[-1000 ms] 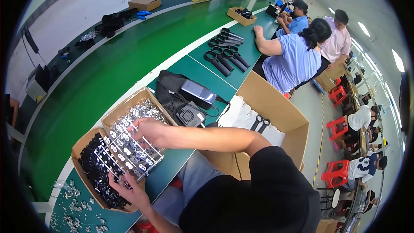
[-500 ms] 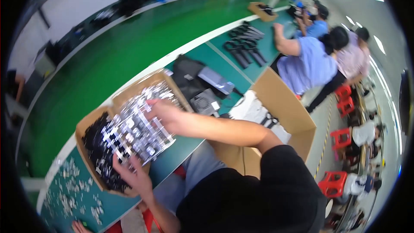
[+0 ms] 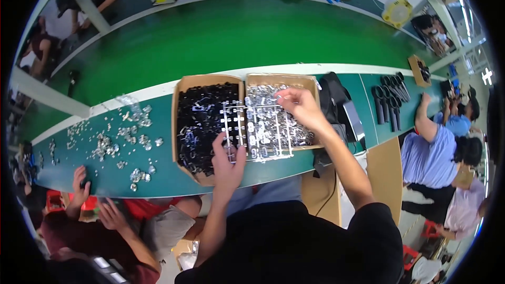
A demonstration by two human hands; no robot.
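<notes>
A clear plastic moulding frame (image 3: 262,139), with small parts on its runners, is held over two cardboard boxes standing side by side. My left hand (image 3: 227,167) grips its lower left edge between thumb and fingers. At the upper right corner, my right hand (image 3: 301,108) pinches the frame, its fingertips close together. Beneath, the left box (image 3: 181,81) contains many small black pieces (image 3: 202,121). Small clear pieces (image 3: 304,135) fill the right box (image 3: 281,80), partly hidden by the frame and my right hand.
Loose clear pieces (image 3: 107,147) lie scattered across the green table at left, near a co-worker's hands (image 3: 80,186). A black bag (image 3: 331,100) sits right of the boxes. Farther right are black handheld devices (image 3: 386,108) and a co-worker in blue (image 3: 431,152). A large open carton (image 3: 384,165) stands below the table edge.
My view has turned and levelled, so the boxes now appear upright and nearer the middle. Both hands remain on the clear frame, which was blurred before.
</notes>
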